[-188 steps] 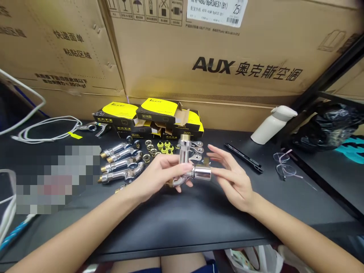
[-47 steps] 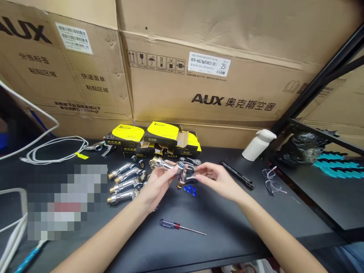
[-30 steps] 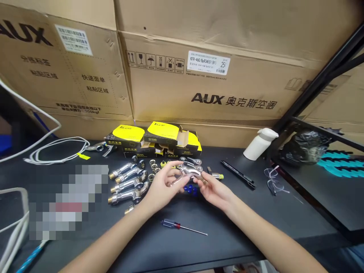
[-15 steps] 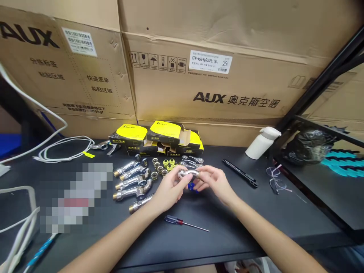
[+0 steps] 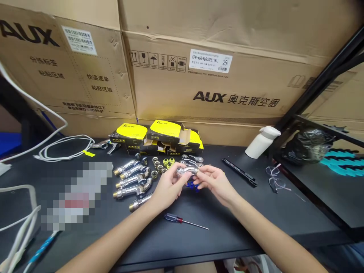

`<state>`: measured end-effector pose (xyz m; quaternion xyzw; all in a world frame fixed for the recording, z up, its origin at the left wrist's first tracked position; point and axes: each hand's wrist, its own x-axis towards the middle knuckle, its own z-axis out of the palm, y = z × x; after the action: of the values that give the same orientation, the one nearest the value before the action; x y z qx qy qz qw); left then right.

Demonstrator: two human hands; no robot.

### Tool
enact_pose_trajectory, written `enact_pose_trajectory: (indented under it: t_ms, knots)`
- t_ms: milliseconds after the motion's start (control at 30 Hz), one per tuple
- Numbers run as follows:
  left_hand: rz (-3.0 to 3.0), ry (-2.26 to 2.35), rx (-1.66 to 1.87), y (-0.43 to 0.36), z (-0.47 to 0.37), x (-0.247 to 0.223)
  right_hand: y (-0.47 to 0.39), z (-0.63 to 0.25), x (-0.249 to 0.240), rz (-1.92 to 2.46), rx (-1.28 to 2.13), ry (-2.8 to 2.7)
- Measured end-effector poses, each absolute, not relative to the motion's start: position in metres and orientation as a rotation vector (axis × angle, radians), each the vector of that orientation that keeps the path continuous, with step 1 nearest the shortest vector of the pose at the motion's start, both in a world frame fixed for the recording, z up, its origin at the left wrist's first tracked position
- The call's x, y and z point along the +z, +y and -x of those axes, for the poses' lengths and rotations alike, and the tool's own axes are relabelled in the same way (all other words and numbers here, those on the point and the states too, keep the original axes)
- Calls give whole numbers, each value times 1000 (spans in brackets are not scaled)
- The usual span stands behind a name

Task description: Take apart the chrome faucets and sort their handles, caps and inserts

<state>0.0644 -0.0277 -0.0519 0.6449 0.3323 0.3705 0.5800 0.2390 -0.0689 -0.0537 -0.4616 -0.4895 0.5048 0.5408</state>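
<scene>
A chrome faucet body (image 5: 187, 171) is between my two hands above the middle of the table. My left hand (image 5: 169, 186) wraps round its left part, thumb laid along the near side. At the right end the fingertips of my right hand (image 5: 218, 184) pinch the faucet's tip, hiding what is there. Just beneath, small blue parts (image 5: 192, 185) show on the table. To the left, several chrome faucet bodies (image 5: 133, 180) with brass threaded ends lie in a row. Metal rings (image 5: 154, 174), yellow-green valve cartridges (image 5: 166, 163) and chrome handles (image 5: 196, 158) sit behind my hands.
Nearer me lies a screwdriver (image 5: 174, 218). Black-and-yellow faucet boxes (image 5: 165, 129) are stacked at the back against large cartons (image 5: 159, 91). On the right are a black pen-like tool (image 5: 239, 172), a white bottle (image 5: 262, 143) and glasses (image 5: 274, 178). White cables (image 5: 61, 149) run at left.
The faucet body and my fingers on it have shifted slightly left, and my right fingertips have changed position at its end. More of the blue parts shows.
</scene>
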Motion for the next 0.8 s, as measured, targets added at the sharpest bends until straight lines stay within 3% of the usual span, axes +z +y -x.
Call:
enact_pose_trajectory:
  t_ms: [167,300,433,633,733,800]
  knots:
    - [-1340,731,765,-30,-65,-40,-71,-246,-63,986,18,-1705]
    - [-1262,716,643,-27,-58,-26,-70,-253,-63,864,-301,-1882]
    - [-1325,682,562,-24,-51,-18,-73,-247,-61,917,-44,-1794]
    - [-1514,697,733,-24,-54,-24,-73,-231,-53,1011,1339,-1112]
    - [-1472,693,725,-23,-57,-28,-70,-231,-53,1017,1443,-1016]
    - [-1375,690,706,-19,-56,-28,-70,-232,-54,1035,1308,-1042]
